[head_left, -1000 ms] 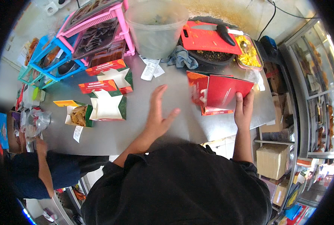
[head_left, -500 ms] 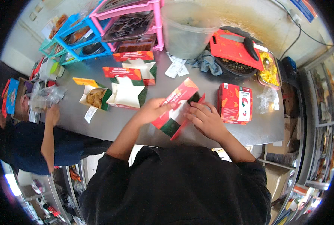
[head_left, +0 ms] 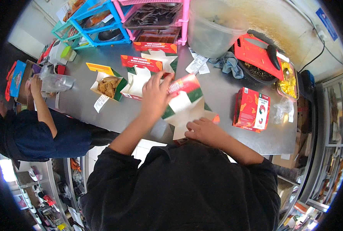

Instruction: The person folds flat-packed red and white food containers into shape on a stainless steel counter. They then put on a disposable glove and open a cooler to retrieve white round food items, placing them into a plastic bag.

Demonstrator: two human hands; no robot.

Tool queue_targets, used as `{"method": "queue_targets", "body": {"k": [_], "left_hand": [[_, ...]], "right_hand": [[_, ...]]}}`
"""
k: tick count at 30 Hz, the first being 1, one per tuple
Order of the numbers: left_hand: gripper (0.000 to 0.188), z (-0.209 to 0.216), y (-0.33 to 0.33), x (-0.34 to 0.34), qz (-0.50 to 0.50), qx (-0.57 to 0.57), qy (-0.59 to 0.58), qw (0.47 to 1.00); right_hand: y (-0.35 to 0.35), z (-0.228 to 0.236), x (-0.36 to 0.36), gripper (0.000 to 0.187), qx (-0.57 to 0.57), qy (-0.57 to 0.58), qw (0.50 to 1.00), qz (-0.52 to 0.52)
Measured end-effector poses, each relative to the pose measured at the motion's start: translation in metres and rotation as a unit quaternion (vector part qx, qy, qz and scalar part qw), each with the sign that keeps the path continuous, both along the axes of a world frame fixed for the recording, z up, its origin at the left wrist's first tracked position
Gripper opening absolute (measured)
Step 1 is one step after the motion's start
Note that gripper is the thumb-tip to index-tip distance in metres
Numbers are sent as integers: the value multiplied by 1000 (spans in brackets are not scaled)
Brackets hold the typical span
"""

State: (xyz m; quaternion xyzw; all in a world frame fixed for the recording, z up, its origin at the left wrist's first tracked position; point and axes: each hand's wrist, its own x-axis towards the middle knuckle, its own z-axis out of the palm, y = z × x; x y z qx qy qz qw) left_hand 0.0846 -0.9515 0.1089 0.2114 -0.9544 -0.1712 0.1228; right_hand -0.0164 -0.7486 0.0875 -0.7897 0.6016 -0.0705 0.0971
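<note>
A red, green and white cardboard food box [head_left: 185, 107] lies partly unfolded in front of me, its pale inside facing up. My left hand [head_left: 156, 94] is closed on its far left side by the red flap, slightly blurred. At the near edge my right hand [head_left: 206, 130] has curled fingers gripping a pale flap. Just left of my left hand stands an opened box [head_left: 138, 79] of the same kind, and behind it another opened box [head_left: 165, 57]. Farther left, a box with a yellow flap [head_left: 109, 85] holds brown fried-looking food. Flat folded boxes [head_left: 251, 109] are stacked at the right.
A co-worker's hand [head_left: 36, 86] handles a clear plastic bag [head_left: 58, 82] at the left. Pink racks [head_left: 185, 23] and a cloudy plastic bucket [head_left: 216, 30] stand at the back. A red cutting board with a knife [head_left: 256, 54] rests over a dark pan; yellow food [head_left: 288, 82] fills a tray beside it.
The box between my hands has gone from folded to spread more open. My left hand has moved up along it, and my right hand has shifted toward its near edge.
</note>
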Motion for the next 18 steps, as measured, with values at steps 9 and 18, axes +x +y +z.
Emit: {"method": "queue_targets", "body": {"k": [9, 18], "left_hand": [[86, -85, 79, 66, 96, -87, -37, 991], [39, -149, 25, 174, 195, 509, 195, 815]], "right_hand": [[8, -68, 8, 32, 189, -285, 925, -167], [-5, -57, 16, 46, 272, -628, 671, -287]]}}
